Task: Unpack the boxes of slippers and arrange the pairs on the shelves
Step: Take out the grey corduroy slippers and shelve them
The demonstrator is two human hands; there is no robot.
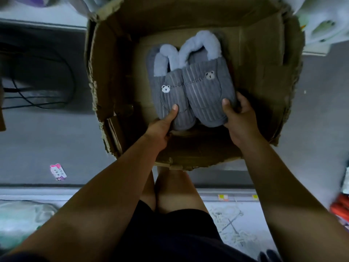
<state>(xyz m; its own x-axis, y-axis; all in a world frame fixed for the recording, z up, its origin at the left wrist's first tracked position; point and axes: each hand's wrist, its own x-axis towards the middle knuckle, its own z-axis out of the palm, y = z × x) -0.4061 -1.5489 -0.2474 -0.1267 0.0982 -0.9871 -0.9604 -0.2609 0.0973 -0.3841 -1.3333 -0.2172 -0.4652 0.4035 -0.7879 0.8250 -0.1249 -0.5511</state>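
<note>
Head: ribbed, fleece-lined slippers; corrugated carton

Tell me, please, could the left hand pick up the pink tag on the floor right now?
Probably not yet: the left hand grips a slipper. The tag itself lies uncovered on the floor, outside the box.
</note>
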